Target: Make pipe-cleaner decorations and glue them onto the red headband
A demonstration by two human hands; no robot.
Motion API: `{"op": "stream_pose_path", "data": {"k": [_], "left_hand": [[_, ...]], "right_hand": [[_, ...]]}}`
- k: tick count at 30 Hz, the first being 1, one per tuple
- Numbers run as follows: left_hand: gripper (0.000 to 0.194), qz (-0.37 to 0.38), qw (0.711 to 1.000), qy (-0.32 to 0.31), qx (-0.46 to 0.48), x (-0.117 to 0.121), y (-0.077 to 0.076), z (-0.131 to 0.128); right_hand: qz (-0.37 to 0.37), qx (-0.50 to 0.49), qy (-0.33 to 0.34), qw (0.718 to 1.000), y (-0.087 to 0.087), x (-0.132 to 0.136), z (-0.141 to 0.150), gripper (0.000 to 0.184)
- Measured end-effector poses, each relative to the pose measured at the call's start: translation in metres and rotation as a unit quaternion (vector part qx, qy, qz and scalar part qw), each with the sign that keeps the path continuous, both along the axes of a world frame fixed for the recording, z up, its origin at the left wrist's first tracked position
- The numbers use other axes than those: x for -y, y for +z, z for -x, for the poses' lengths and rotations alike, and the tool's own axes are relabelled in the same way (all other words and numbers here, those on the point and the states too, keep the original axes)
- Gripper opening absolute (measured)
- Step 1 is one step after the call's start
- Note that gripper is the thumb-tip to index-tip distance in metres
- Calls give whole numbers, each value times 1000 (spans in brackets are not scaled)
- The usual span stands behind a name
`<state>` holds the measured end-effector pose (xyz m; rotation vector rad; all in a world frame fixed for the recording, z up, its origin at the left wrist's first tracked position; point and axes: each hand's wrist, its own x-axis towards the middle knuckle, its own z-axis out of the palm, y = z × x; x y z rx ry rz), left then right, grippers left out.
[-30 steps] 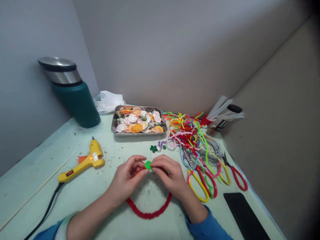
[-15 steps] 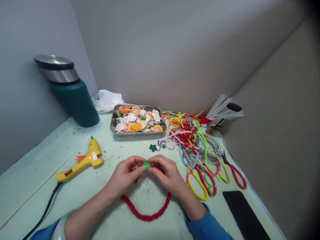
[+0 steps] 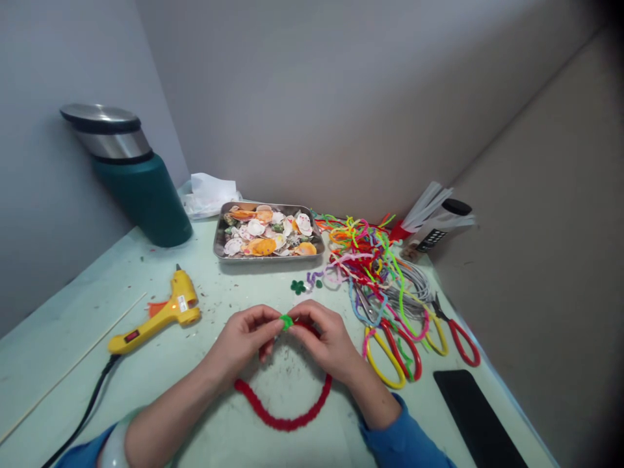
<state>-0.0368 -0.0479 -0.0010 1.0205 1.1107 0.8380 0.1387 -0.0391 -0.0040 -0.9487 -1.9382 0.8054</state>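
Observation:
Between the fingertips of both hands is a small bright green fuzzy piece [image 3: 286,322], its full shape partly covered. My left hand [image 3: 251,335] pinches it from the left with thumb and forefinger. From the right, my right hand [image 3: 324,338] pinches its other side. A red pipe cleaner [image 3: 287,424] curves down in a loop towards me; one stretch of it passes under my right fingers next to the green piece. Beyond my fingertips lie a dark green flower shape [image 3: 298,287] and a curled purple pipe cleaner [image 3: 313,279].
A yellow glue gun [image 3: 160,318] and a thin stick [image 3: 78,364] lie left. Behind stand a teal bottle [image 3: 146,201] and a metal tray [image 3: 268,259] of seashells. Right are tangled pipe cleaners [image 3: 370,253], scissors [image 3: 385,357], red-handled cutters [image 3: 463,344] and a black flat object [image 3: 475,416].
The green piece has turned slightly between my fingertips, and my left fingers have shifted a little. The whole view has drifted very slightly; the other things lie as before.

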Motion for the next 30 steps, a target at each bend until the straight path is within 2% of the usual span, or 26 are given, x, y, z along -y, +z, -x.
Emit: {"op": "stream_pose_path", "data": {"k": [7, 14, 20, 24, 30], "left_hand": [[27, 2, 1000, -6, -11, 0, 1, 0], [25, -1, 1000, -16, -24, 0, -1, 0], [32, -21, 1000, -18, 8, 1, 0, 0], [27, -75, 997, -17, -9, 2, -4, 1], [17, -188, 975, -20, -120, 3, -9, 2]], "right_hand": [[-17, 18, -11, 1000, -1, 1, -1, 11], [-41, 20, 37, 998, 3, 0, 0, 19], [-19, 22, -6, 1000, 4, 0, -2, 14], [10, 41, -19, 999, 3, 0, -2, 10], [57, 29, -30, 998, 1, 1, 1, 7]]}}
